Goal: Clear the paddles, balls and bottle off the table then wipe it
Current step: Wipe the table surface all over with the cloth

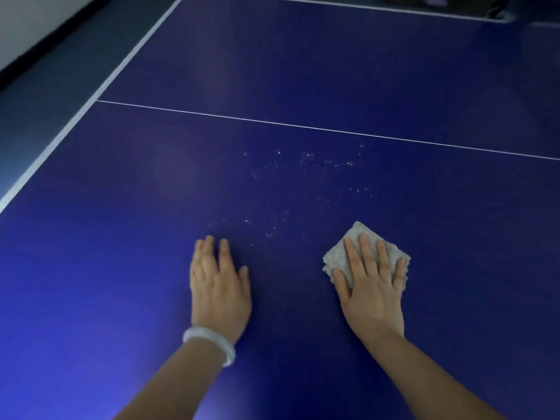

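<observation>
table [303, 86] filled my frame; my right hand [372, 286] pressed flat, fingers straight, on a grey cloth [339, 256] at lower right, left hand [219, 283] flat at lower centre, white specks [303, 165] above.

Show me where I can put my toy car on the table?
The blue table is bare left of the left hand, and beyond the thin white line. Busier spots: white specks ahead, and the cloth under the right hand.

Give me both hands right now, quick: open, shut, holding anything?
Left hand: open, flat on the table, holding nothing.
Right hand: open, straight fingers pressing the cloth onto the table.
</observation>
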### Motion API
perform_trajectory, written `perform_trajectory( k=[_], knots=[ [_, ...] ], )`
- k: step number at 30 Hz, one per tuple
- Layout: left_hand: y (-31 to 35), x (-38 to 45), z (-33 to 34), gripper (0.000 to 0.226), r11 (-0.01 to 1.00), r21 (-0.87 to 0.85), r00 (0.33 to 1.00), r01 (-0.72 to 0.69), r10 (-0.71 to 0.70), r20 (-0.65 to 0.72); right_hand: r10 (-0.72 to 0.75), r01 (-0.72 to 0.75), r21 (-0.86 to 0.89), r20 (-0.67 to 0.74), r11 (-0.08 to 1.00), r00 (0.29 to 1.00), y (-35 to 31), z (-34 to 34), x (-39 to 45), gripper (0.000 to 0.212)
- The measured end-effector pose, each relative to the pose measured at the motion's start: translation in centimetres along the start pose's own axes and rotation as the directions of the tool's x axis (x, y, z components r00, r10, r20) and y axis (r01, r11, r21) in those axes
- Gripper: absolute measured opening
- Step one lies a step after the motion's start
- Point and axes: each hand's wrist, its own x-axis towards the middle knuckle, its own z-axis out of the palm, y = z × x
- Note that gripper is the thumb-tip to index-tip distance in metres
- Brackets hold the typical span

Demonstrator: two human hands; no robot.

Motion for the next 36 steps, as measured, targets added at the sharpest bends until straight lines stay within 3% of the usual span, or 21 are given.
perform_trajectory(
  k=[5, 8, 13, 17, 19, 22, 24, 25, 27, 29, 31, 33, 36],
  knots=[
    [-1.9, 5.2, 0.6, 0.068, 0.973, 0.15, 0.981, 0.178, -0.187, 0.051, 0.005, -0.004, 0.016, -0.024, 1.0, 1.0, -0.1, 0.0, -0.1, 0.064],
    [-2.0, 5.8, 1.3, 0.068, 0.956, 0.224, 0.979, 0.19, -0.203, 0.034, 0.051, -0.051, 0.019, -0.025, 0.999, 0.998, -0.2, 0.1, 0.1, 0.064],
    [-2.4, 5.5, 1.8, 0.07, 0.954, 0.257, 0.988, 0.155, -0.157, -0.014, 0.374, -0.372, 0.081, -0.01, 0.925, 0.928, 0.4, 0.0, 3.7, 0.061],
    [-2.3, 5.7, 1.7, 0.069, 0.951, 0.263, 0.986, 0.161, -0.165, -0.004, 0.519, -0.52, 0.171, 0.054, 0.837, 0.853, 0.8, -1.2, 11.5, 0.062],
    [-2.1, 5.7, 1.6, 0.068, 0.947, 0.272, 0.984, 0.168, -0.179, 0.014, 0.457, -0.467, 0.16, 0.092, 0.87, 0.884, -0.8, -1.7, 14.7, 0.061],
    [-2.2, 5.8, 1.7, 0.064, 0.949, 0.271, 0.986, 0.16, -0.166, 0.0, 0.083, -0.091, 0.083, 0.094, 0.992, 0.992, -3.3, -1.2, 15.7, 0.06],
    [-2.3, 5.6, 1.7, 0.072, 0.953, 0.261, 0.988, 0.151, -0.154, -0.011, -0.112, 0.107, 0.057, 0.092, 0.993, 0.989, -2.0, -0.9, 15.3, 0.062],
    [-2.3, 5.6, 1.7, 0.073, 0.956, 0.254, 0.989, 0.149, -0.149, -0.019, -0.104, 0.097, 0.091, 0.083, 0.991, 0.991, -0.7, -1.1, 15.5, 0.062],
    [-2.3, 5.7, 1.7, 0.074, 0.956, 0.252, 0.989, 0.148, -0.148, -0.022, 0.1, -0.11, 0.196, 0.062, 0.974, 0.993, 2.2, -1.7, 17.2, 0.06],
    [-2.3, 5.7, 1.7, 0.074, 0.955, 0.255, 0.989, 0.149, -0.148, -0.024, 0.315, -0.323, 0.23, 0.072, 0.918, 0.946, 3.9, -2.4, 20.5, 0.06],
    [-2.3, 5.7, 1.6, 0.074, 0.954, 0.259, 0.989, 0.15, -0.149, -0.024, 0.399, -0.415, 0.261, 0.112, 0.872, 0.91, 3.2, -3.4, 24.5, 0.06],
    [-2.2, 5.7, 1.6, 0.074, 0.948, 0.277, 0.987, 0.157, -0.158, -0.019, 0.339, -0.366, 0.252, 0.145, 0.896, 0.929, 0.6, -3.6, 27.7, 0.058],
    [-2.1, 5.7, 1.8, 0.074, 0.942, 0.297, 0.988, 0.154, -0.156, -0.017, 0.023, -0.039, 0.106, 0.147, 0.994, 0.989, -5.1, -3.2, 28.6, 0.056]
  ],
)
